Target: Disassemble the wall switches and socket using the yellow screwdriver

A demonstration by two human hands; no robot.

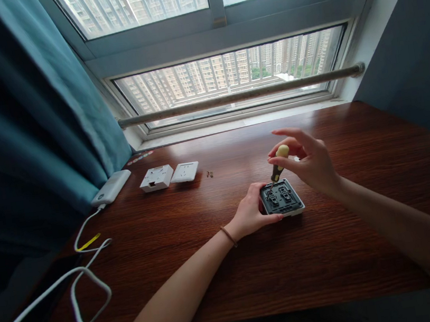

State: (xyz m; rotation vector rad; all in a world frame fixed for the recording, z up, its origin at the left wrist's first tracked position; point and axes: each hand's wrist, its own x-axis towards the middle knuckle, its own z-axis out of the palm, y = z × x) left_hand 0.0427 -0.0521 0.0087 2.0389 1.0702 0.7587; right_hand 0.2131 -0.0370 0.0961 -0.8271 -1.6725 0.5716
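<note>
A wall switch module (284, 197) with a dark inner face and a white rim lies on the wooden table. My left hand (254, 207) grips it from the left side, thumb along its near edge and fingers at the far edge. Above it, my right hand (306, 158) pinches a short screwdriver (279, 163) with a yellow and black handle. The screwdriver stands tilted, its tip reaching down to the upper left part of the dark face. Whether the tip sits in a screw is too small to tell.
To the left on the table (192, 228) are a white socket box (156, 179), a white socket faceplate (185, 172) and several small brass screws (209, 174). A white power strip (111, 188) with a looping white cable (88, 269) lies by the blue curtain (83, 105). A window stands behind.
</note>
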